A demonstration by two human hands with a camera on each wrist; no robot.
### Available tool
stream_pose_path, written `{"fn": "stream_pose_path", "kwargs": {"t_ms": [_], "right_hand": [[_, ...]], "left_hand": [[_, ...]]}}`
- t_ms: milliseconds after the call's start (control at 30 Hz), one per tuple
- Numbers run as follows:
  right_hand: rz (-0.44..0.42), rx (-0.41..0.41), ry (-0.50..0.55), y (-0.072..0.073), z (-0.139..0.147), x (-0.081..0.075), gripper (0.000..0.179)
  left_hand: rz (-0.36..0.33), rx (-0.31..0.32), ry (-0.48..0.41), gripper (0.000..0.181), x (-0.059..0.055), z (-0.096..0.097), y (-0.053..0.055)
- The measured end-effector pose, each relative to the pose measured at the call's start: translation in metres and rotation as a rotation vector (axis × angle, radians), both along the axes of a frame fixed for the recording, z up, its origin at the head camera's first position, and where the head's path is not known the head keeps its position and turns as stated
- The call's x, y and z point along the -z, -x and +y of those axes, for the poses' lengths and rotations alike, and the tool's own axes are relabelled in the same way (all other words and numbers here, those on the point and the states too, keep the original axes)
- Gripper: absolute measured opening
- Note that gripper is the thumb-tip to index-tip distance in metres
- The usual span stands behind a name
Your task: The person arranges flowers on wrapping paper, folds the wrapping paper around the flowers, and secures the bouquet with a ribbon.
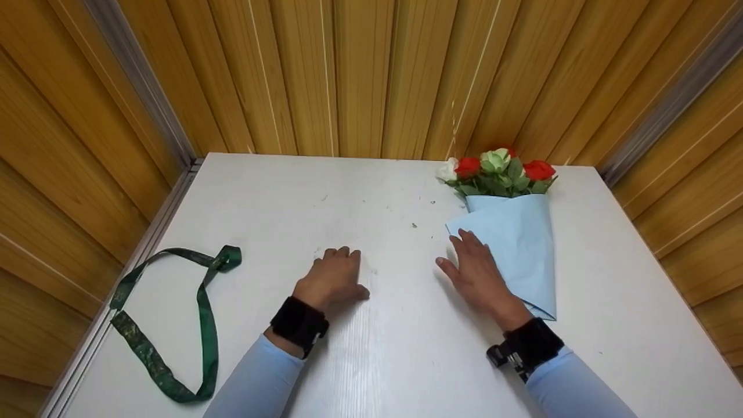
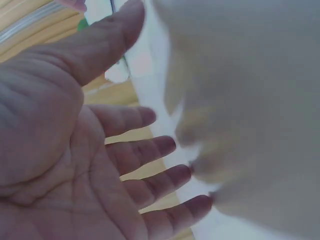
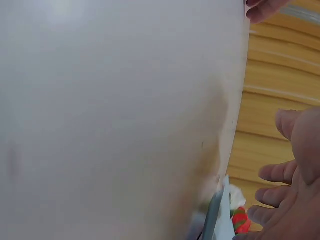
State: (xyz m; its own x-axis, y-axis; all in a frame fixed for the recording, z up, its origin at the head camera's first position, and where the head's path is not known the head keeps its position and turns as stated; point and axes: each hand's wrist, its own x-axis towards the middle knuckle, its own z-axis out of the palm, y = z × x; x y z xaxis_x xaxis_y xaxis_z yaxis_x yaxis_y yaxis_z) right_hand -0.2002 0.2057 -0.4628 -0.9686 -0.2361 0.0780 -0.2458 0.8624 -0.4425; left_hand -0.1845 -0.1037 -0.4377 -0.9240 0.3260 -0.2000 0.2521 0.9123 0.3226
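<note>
A bouquet wrapped in light blue paper (image 1: 519, 238) lies on the right of the table, its red and white roses (image 1: 493, 168) toward the back wall. My right hand (image 1: 479, 276) is over the left edge of the wrap with its fingers spread, gripping nothing. Near the table's middle, the left hand (image 1: 334, 278) holds nothing; in the left wrist view its fingers (image 2: 165, 145) reach loosely toward the white surface, their tips close to it. To the far left lies a dark green ribbon (image 1: 208, 325), laid in a loose loop with a folded end at its top.
The white table (image 1: 383, 360) carries a few small dark specks (image 1: 414, 225) near its middle. Wood-patterned panels (image 1: 360, 75) stand behind it and on both sides. A grey metal rail (image 1: 125, 278) runs along the left edge.
</note>
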Motion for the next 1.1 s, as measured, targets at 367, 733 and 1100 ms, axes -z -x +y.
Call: {"fn": "stream_pose_path", "kwargs": {"t_ms": [367,733,1100], "right_hand": [[-0.030,-0.022,0.054,-0.013,-0.026,-0.005,0.072],[0.060,0.051,0.181,-0.026,-0.033,-0.006,0.058],[0.132,0.132,0.291,-0.026,-0.037,-0.004,0.027]], "left_hand": [[0.036,-0.106,-0.120,0.065,-0.007,-0.060,-0.015],[-0.030,-0.310,-0.250,0.063,-0.022,-0.118,-0.020],[0.049,-0.456,-0.273,0.056,-0.016,-0.166,-0.015]]}}
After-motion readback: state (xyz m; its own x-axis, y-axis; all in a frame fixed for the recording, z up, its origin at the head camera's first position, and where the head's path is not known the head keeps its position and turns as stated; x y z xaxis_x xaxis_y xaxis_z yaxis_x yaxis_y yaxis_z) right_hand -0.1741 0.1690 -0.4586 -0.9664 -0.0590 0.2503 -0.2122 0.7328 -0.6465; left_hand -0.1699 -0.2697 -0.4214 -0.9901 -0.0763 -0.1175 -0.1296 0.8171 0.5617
